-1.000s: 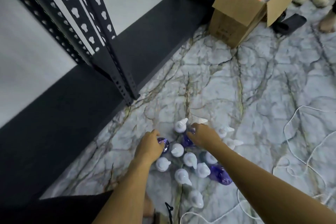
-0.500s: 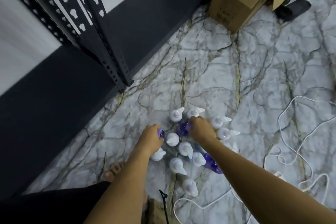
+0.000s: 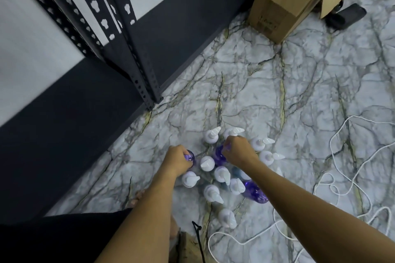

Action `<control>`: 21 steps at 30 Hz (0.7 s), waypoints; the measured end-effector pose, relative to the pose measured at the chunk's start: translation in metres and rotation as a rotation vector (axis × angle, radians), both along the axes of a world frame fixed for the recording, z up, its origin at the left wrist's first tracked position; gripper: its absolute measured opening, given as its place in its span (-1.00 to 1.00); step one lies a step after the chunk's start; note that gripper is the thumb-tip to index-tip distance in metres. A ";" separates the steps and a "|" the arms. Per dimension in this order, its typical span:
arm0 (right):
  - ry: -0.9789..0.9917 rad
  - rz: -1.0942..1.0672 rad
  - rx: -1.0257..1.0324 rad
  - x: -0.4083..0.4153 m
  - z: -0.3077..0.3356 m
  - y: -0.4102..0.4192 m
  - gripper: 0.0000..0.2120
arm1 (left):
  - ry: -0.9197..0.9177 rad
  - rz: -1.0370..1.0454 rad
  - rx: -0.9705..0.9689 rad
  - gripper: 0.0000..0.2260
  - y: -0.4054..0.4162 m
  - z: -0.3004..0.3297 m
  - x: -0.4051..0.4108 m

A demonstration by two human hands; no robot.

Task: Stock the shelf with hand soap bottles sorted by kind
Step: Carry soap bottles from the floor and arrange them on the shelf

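On my far left the shelf (image 3: 70,126) lies dark and bare, its board running along the floor (image 3: 267,96) beside the post (image 3: 141,83). It sits up and to the left of both hands, well apart from the bottles.

My left hand (image 3: 178,161) is curled down over the pump of a purple bottle (image 3: 189,157) at the left edge of the cluster. The fingers wrap the top, so I judge it gripped, though the palm hides the contact itself.

To its right, my right hand (image 3: 239,151) is closed the same way on a second purple bottle (image 3: 220,155) near the cluster's far side. White pumps (image 3: 207,163) stand between and around the two hands, a few just beside the knuckles.

Both bottles stand upright, long axis vertical, straight below each grip. So I judge the lift goes straight up to clear the neighbours, then swings left. The left hand is nearer the shelf and should lead.
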State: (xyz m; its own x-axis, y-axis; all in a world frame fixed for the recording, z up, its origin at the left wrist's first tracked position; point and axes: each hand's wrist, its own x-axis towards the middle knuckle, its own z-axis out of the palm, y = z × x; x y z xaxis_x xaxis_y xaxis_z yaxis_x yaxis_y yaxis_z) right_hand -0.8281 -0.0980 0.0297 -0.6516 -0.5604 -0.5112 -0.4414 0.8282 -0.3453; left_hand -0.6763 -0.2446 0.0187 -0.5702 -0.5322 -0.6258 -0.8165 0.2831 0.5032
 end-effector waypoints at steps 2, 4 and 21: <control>-0.001 0.006 -0.024 -0.001 0.012 -0.002 -0.86 | 0.012 -0.004 -0.032 -0.86 -0.002 0.011 0.001; 0.008 0.012 -0.056 -0.001 0.025 -0.005 -0.86 | 0.019 -0.014 -0.078 -0.88 -0.005 0.022 0.004; 0.209 0.315 -0.274 -0.001 0.238 -0.079 -0.92 | 0.257 0.010 -0.541 -0.78 -0.044 0.231 0.047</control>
State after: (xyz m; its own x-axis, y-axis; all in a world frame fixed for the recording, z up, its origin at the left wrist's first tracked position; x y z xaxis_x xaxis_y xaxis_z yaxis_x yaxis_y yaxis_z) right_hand -0.8291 -0.1769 0.2678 -0.5009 -0.8439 -0.1922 -0.7405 0.5328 -0.4095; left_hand -0.6288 -0.2882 0.2496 -0.6606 -0.7430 -0.1075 -0.6919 0.5470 0.4713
